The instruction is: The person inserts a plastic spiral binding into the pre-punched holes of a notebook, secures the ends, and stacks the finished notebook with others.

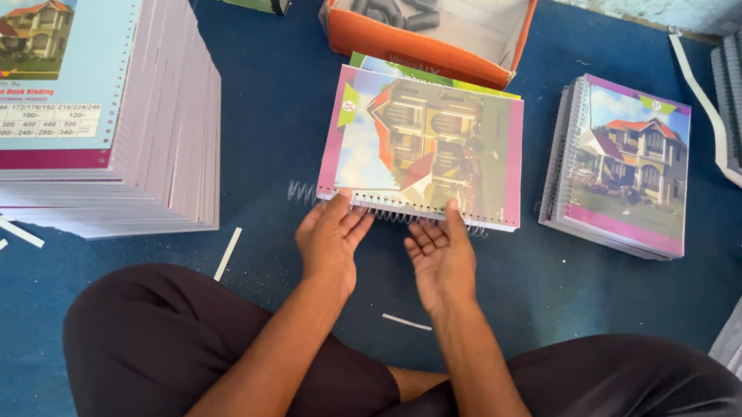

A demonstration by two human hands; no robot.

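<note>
Blue carpet covers the floor (294,67) where I sit cross-legged, paper strips scattered about. At far left rises a tall stack of punched notebook pages (76,78). My left hand (330,236) and right hand (441,255), palms up and fingers loose, press a wire spiral (302,193) along the near edge of a house-cover notebook (426,145). Behind sits an orange box (432,18); bound notebooks (626,164) lie right.

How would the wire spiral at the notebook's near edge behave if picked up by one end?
The spiral looks thin and long, so it would probably sag and spring. Being round, it might roll. Threaded through the notebook, it would likely drag that along.
</note>
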